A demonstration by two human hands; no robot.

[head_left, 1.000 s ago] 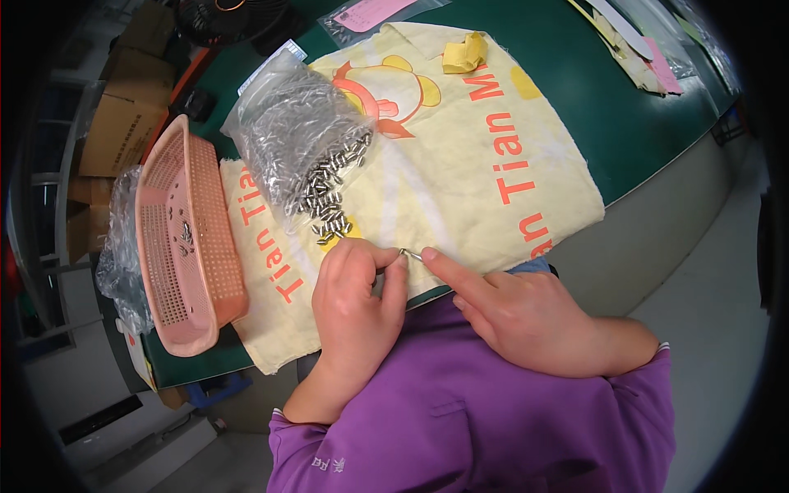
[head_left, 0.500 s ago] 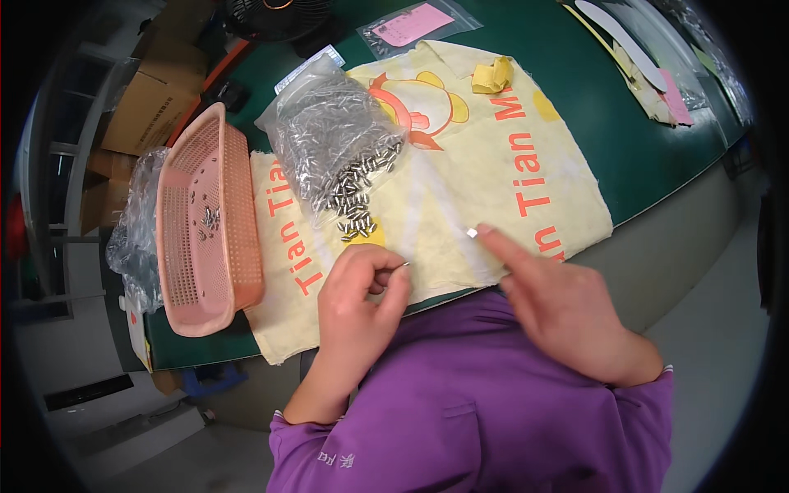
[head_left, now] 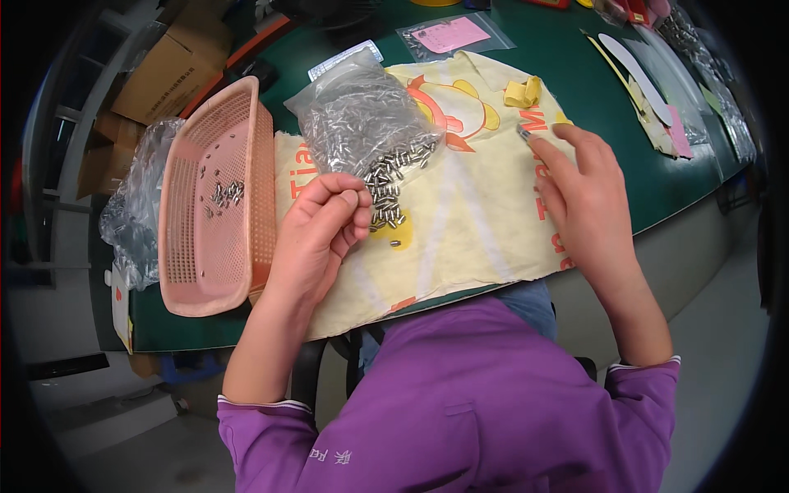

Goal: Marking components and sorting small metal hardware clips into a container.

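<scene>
left hand: curled, fingertips beside spilled metal pins | right hand: pinching small metal piece, far right on yellow cloth

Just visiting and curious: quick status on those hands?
Left hand curled beside spilled metal pins. Right hand pinching one small piece at fingertips over yellow cloth. Nothing between them.

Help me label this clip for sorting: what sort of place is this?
Probably a small-parts workbench in a workshop or factory: a clear bag spilling small metal parts onto a yellow cloth, a pink basket holding a few more, and cardboard boxes stacked behind the green table.
</scene>
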